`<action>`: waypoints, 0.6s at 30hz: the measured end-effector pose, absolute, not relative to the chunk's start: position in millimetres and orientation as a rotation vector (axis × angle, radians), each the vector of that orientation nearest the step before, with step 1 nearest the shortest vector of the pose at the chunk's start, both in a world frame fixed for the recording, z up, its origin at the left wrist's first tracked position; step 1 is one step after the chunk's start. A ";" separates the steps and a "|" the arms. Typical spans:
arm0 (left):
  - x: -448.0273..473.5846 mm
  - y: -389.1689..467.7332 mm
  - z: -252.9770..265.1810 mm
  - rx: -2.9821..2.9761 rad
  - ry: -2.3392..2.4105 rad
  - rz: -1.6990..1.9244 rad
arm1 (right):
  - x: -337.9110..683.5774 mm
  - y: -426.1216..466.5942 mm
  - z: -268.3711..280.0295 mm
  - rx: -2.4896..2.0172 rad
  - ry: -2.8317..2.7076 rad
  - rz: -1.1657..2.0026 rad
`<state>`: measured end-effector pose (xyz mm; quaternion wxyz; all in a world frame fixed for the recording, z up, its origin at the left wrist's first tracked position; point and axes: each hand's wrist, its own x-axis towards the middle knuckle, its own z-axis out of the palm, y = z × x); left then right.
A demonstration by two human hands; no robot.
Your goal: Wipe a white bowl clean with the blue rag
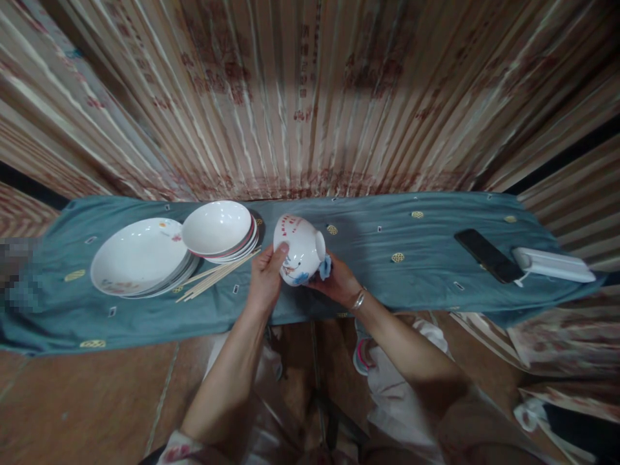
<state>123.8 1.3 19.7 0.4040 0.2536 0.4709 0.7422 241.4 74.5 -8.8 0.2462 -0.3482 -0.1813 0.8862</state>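
Observation:
My left hand (pixel 266 274) grips a white bowl (pixel 298 248) with red and blue painted marks, tipped on its side with its foot ring toward the right. My right hand (pixel 339 281) presses a small blue cloth (pixel 325 266) against the bowl's underside; a bracelet sits on that wrist. Both hands hover just above the teal cloth-covered bench (pixel 387 284).
Left of the hands lie a stack of white plates (pixel 138 258), a stack of white bowls (pixel 217 229) and several wooden chopsticks (pixel 217 276). A black phone (pixel 488 255) and a white flat object (pixel 552 263) rest at the right end. A striped curtain hangs behind.

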 end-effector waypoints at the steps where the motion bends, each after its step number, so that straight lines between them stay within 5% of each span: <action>1: 123.7 1.4 18.4 0.654 1.193 1.872 | 241.3 72.8 -7.9 -0.931 -0.487 2.433; 18: 122.3 1.1 10.4 0.866 1.421 1.809 | 248.2 58.5 7.9 -0.813 -0.499 2.644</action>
